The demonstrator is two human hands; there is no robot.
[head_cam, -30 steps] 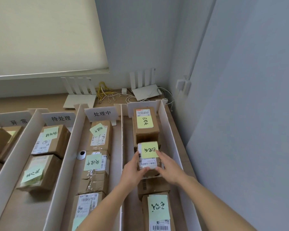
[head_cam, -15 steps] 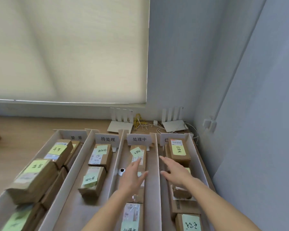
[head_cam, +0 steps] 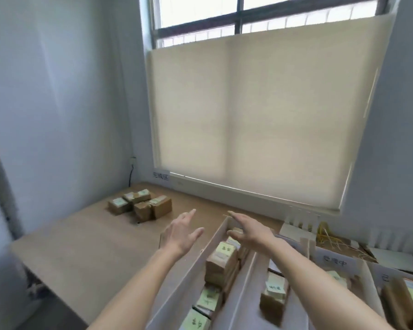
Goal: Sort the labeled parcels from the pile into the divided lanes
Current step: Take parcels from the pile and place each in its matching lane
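You stand in a small office sorting room: wooden table [head_cam: 86, 246], white lanes [head_cam: 239, 289] of parcels [head_cam: 221, 263] near right, blind-covered window [head_cam: 248, 115] far.

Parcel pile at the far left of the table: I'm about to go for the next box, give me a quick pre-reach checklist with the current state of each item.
1. Left hand free: ok, fingers straight, holding nothing.
2. Right hand free: ok, open and holding nothing, above the far end of the lanes.
3. Parcels left to sort: ok, the pile has several boxes with green notes.
4. Path to the pile: ok, only bare table lies between the hands and the boxes.
5. Label on the next parcel readable: cannot tell, notes are too small and blurred.
6. Room in the lanes: cannot tell, only part of them is in view.
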